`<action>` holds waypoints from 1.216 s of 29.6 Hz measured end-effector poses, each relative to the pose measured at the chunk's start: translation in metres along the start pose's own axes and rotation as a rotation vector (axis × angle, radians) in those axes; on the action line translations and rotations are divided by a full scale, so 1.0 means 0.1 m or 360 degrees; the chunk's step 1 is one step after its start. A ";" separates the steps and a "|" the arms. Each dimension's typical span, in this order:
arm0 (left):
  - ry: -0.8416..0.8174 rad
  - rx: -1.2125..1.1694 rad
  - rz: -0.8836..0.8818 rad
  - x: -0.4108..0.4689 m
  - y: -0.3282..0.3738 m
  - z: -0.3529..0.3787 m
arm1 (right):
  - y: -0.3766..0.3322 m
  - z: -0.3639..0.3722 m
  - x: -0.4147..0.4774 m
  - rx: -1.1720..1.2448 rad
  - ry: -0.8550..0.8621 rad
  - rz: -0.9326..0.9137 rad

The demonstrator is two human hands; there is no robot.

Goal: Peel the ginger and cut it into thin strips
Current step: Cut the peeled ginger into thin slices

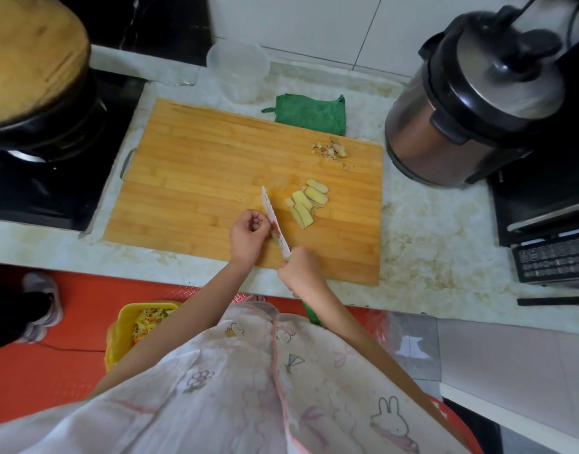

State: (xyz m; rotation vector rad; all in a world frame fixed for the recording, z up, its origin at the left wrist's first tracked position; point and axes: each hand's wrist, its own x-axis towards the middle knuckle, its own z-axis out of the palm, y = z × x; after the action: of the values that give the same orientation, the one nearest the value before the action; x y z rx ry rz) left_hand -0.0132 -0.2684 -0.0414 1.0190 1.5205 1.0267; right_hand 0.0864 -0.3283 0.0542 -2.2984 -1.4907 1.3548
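Several peeled ginger slices (307, 202) lie fanned out on the right half of the wooden cutting board (196, 165). A small heap of ginger peel scraps (330, 149) sits near the board's far right corner. My right hand (299, 268) grips the handle of a white patterned knife (275, 224), whose blade points away from me just left of the slices. My left hand (249, 235) is curled against the left side of the blade; whether it holds a piece of ginger is hidden.
A green cloth (314, 114) and a clear plastic container (237, 70) lie behind the board. A pressure cooker (471, 103) stands at right, a black pot with wooden lid (33, 70) on the stove at left. A yellow scrap bin (131, 326) sits on the floor.
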 end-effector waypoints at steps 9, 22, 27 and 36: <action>-0.0010 -0.0023 -0.0039 0.02 0.01 -0.03 | -0.01 -0.02 0.05 0.0073 -0.0041 0.0052; 0.0037 -0.0034 -0.0087 0.04 0.09 -0.02 | -0.09 0.01 0.07 -0.0097 0.0001 0.0051; 0.0005 -0.0049 -0.0100 0.02 0.10 -0.06 | -0.05 0.05 0.00 -0.0176 0.0048 -0.0052; -0.0039 0.0304 0.0225 0.01 0.15 -0.19 | -0.07 0.00 0.01 -0.0203 0.0025 -0.0059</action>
State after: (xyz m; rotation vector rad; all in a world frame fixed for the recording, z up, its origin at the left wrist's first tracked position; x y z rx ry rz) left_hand -0.0303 -0.2652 -0.0244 1.2835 1.5662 0.9757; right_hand 0.0820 -0.3239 0.0571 -2.3365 -1.6519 1.2643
